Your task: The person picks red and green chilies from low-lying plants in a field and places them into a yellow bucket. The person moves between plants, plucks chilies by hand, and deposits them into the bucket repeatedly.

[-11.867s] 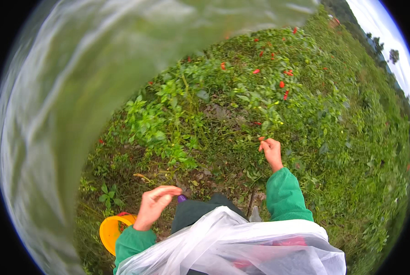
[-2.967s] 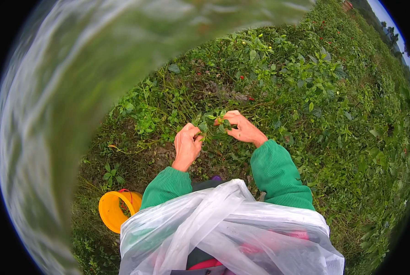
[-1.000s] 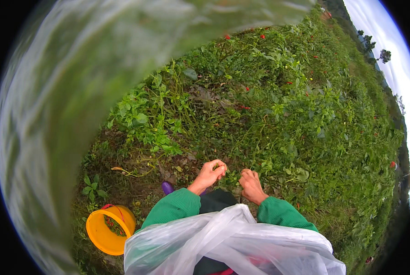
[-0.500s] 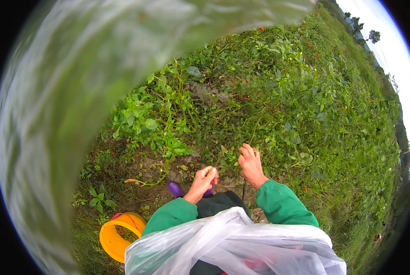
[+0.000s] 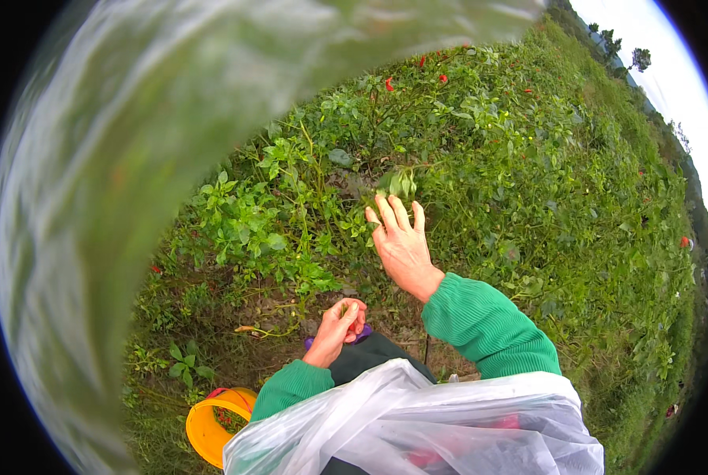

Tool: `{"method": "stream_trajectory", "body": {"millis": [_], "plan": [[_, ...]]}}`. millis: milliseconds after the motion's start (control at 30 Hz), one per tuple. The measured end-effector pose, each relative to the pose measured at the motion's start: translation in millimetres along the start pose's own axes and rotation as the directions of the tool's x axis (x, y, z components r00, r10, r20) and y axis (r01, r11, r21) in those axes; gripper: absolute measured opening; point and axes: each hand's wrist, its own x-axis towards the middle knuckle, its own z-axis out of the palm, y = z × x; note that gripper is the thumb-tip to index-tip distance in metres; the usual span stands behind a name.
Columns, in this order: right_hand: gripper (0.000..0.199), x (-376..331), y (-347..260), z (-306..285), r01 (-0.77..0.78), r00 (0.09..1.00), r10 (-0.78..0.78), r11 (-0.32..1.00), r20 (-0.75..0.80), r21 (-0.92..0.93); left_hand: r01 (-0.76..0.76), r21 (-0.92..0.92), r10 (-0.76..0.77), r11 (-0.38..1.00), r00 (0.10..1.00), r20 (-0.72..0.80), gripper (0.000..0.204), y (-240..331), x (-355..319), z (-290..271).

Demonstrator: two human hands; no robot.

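My left hand [image 5: 338,328] is low in front of my body, its fingers curled shut. A small green stem shows by the thumb; the red chili pepper seen there a moment ago is mostly hidden in the fingers. Farther forward, my right hand [image 5: 401,245] stretches over the plants with fingers spread. Its fingertips meet a pale green leaf cluster [image 5: 402,184], and I see nothing gripped in it. Red chili peppers [image 5: 389,84] hang among the leafy pepper plants [image 5: 481,158] beyond.
A yellow bucket [image 5: 205,431] with red peppers inside stands at lower left. Clear plastic sheeting [image 5: 417,419] covers my front, and blurred plastic [image 5: 77,237] blocks the left and upper view. A purple shoe [image 5: 362,333] is below my left hand.
My right hand has moved forward and slightly left, its fingers spreading over the leaves. My left hand has dropped slightly down and left, still closed. The view has shifted slightly.
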Motion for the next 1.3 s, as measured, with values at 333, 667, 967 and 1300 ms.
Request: {"method": "stream_trajectory", "body": {"millis": [333, 667, 967, 1300], "plan": [[0.007, -4.8, 27.3, -4.2, 0.029, 0.993, -0.091, 0.821, 0.08, 0.57, -0.193, -0.126, 0.209, 0.973, 0.969, 0.132, 0.05, 53.7, -6.8, 12.8], [0.022, -21.4, -16.1, -51.7, -0.155, 0.964, -0.144, 0.382, 0.225, 0.911, -0.217, 0.258, 0.219, 0.941, 0.975, 0.021, 0.062, 50.0, -3.7, 33.8], [0.023, -32.4, -39.4, -53.8, -0.398, 0.901, -0.132, 0.128, 0.413, 0.908, -0.153, 0.186, 0.147, 0.971, 0.988, 0.049, 0.059, 48.6, -27.1, 23.1], [0.01, -5.1, -3.7, -4.7, -0.152, 0.979, -0.036, 0.519, 0.199, 0.841, -0.175, 0.002, 0.175, 0.985, 0.984, -0.034, 0.026, 37.2, -85.1, -26.8]]}}
